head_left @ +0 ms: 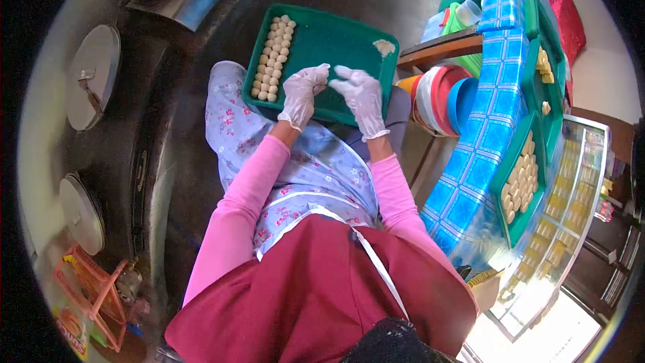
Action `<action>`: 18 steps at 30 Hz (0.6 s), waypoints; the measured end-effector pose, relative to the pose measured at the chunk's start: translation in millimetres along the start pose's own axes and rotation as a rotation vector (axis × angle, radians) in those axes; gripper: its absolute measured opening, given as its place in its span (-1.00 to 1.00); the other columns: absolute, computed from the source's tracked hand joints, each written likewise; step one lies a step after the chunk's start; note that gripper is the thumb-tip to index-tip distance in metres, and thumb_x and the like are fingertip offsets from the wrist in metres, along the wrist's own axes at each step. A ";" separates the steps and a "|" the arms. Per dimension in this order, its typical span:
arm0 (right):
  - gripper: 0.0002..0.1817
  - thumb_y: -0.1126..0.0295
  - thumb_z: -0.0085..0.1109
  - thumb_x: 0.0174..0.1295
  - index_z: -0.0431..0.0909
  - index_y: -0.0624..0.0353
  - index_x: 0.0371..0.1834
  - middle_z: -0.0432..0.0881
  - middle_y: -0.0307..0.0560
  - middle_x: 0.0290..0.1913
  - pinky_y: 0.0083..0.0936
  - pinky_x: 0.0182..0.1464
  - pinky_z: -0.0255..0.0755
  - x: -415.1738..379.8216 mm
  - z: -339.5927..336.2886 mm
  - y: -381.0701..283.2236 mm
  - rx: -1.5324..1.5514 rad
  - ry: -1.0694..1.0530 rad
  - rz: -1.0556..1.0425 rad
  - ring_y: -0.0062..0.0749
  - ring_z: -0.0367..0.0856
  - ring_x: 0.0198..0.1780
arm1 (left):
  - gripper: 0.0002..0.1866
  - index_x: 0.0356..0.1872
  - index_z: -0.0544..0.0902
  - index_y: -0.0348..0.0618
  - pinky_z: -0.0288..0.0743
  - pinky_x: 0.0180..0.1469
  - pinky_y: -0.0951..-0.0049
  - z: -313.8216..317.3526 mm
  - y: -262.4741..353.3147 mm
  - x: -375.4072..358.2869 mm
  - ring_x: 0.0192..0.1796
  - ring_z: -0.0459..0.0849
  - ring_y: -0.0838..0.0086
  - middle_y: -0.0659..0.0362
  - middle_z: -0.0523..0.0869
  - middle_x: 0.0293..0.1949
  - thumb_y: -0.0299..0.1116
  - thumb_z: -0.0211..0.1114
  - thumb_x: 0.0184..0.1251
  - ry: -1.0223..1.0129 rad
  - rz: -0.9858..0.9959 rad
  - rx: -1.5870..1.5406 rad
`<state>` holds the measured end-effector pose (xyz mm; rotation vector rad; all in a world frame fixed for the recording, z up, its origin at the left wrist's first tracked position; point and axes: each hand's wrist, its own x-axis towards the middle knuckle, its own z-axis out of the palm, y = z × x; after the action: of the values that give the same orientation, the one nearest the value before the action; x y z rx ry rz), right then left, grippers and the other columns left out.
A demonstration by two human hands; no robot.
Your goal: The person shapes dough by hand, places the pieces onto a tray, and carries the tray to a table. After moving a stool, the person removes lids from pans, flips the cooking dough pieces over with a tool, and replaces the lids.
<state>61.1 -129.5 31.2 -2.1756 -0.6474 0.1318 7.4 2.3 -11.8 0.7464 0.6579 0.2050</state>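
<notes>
A green tray point(322, 27) lies across my lap. Rows of small pale dough balls point(273, 54) fill its left side, and a flattened lump of dough point(384, 47) sits in its far right corner. Both hands wear thin whitish gloves and hover over the tray's near part. My left hand point(304, 93) has its fingers curled together in a pinch; whatever is between the fingertips is too small to make out. Close to its right, my right hand point(361, 97) has thumb and fingers apart, slightly blurred, with nothing visible in it.
On my right stands a table with a blue checked cloth point(480, 141), bearing green trays with shaped dough pieces point(521, 181). Stacked colourful basins point(443, 97) sit beside it. A glass display case point(571, 195) is beyond. To the left are round lids point(94, 77) and an orange basket point(91, 296).
</notes>
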 end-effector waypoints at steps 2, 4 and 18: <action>-0.62 0.35 0.34 -0.01 0.67 0.23 -0.08 0.70 0.04 -0.25 -0.45 -0.17 0.52 8.0 17.7 -17.7 0.162 0.009 -0.041 -0.27 0.68 -0.25 | -0.79 -0.34 0.70 -0.20 0.35 -0.38 0.61 2.1 5.7 -5.3 -0.48 0.50 0.62 0.30 0.63 -0.48 -0.24 0.33 0.26 0.030 0.018 0.032; -0.65 0.46 0.31 0.02 0.65 0.33 -0.08 0.70 -0.03 -0.24 -0.50 -0.21 0.54 42.1 50.3 0.0 0.523 0.037 0.166 -0.39 0.67 -0.26 | -0.65 -0.26 0.69 -0.16 0.40 -0.25 0.52 6.5 21.5 -5.5 -0.31 0.60 0.56 0.26 0.70 -0.35 -0.04 0.25 0.31 0.154 0.118 0.130; -0.75 0.45 0.20 -0.05 0.66 0.15 -0.23 0.68 0.10 -0.37 -0.28 -0.21 0.52 22.3 124.5 -19.8 0.129 -0.466 0.093 -0.06 0.67 -0.27 | -0.48 0.14 0.52 -0.29 0.31 0.24 0.30 -133.5 133.3 -13.6 0.22 0.52 0.25 0.01 0.61 0.13 -0.02 0.04 0.45 0.396 0.517 -0.253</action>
<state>33.8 -20.8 -30.8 -2.0602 -0.7690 0.7266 -78.9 168.7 13.3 0.6229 0.7836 0.9122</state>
